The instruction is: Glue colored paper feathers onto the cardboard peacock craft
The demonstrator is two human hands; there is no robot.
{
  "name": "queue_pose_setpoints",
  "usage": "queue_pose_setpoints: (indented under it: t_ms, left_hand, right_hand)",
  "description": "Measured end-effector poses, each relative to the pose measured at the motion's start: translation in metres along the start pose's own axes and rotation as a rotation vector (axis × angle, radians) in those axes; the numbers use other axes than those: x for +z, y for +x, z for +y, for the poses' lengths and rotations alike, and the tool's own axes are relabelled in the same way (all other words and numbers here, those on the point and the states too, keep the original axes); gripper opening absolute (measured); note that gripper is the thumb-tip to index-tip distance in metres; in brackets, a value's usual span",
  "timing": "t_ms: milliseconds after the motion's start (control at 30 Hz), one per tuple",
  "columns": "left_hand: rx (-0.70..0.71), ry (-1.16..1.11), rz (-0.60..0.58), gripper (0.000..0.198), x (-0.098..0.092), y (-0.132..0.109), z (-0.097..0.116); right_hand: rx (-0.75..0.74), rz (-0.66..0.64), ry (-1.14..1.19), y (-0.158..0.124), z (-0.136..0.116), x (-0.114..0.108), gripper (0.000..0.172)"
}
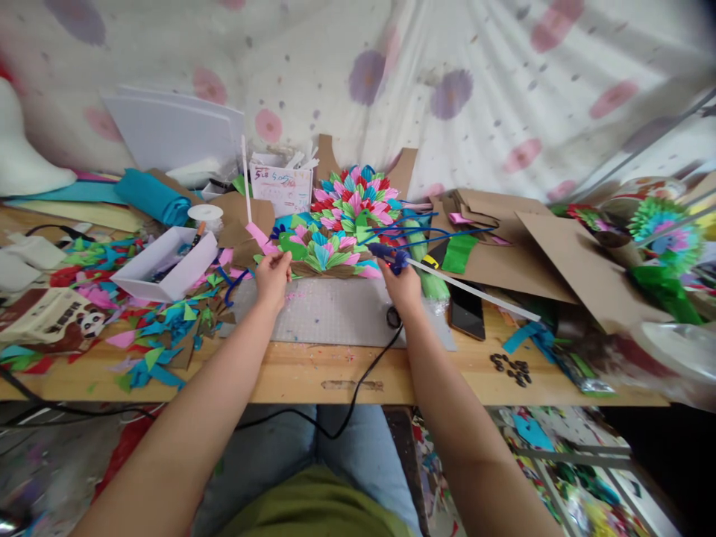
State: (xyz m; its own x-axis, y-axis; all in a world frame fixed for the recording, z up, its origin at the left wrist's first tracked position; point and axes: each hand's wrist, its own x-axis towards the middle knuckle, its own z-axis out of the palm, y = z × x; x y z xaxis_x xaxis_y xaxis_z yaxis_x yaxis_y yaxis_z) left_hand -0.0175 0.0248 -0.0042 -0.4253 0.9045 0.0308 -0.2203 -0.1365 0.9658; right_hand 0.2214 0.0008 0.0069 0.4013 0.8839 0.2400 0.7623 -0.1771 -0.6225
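Note:
My right hand (403, 285) is wrapped round a blue hot glue gun (391, 257); a long white glue stick (475, 289) sticks out of its back. To the left, my left hand (272, 280) has its fingertips pinched together at the edge of the papered piece, and what they hold, if anything, is hidden. A green paper piece (291, 246) shows just beyond those fingertips. Between and beyond both hands lies a brown cardboard shape (406, 168) covered with layered pink, blue, red and green crepe-paper petals (324, 253). Blue stems (411, 237) lie across its right side.
A grey cutting mat (335, 309) lies in front. On the left are a white box (168, 268), paper scraps (159, 328) and a blue roll (152, 195). On the right are a phone (468, 313), cardboard sheets (576, 253) and dark beads (512, 368). A black cord (358, 395) hangs over the table edge.

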Motion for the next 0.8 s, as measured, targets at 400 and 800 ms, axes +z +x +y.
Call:
queue_pose_setpoints:
  t_ms: [400, 800]
  left_hand:
    - [0.04, 0.075, 0.013, 0.01, -0.005, 0.001, 0.005]
    - [0.084, 0.13, 0.035, 0.014, -0.011, 0.0, 0.005]
  right_hand:
    - [0.137, -0.059, -0.214, 0.022, 0.027, -0.006, 0.053]
    - [-0.074, -0.173, -0.489, -0.021, -0.003, -0.044, 0.033]
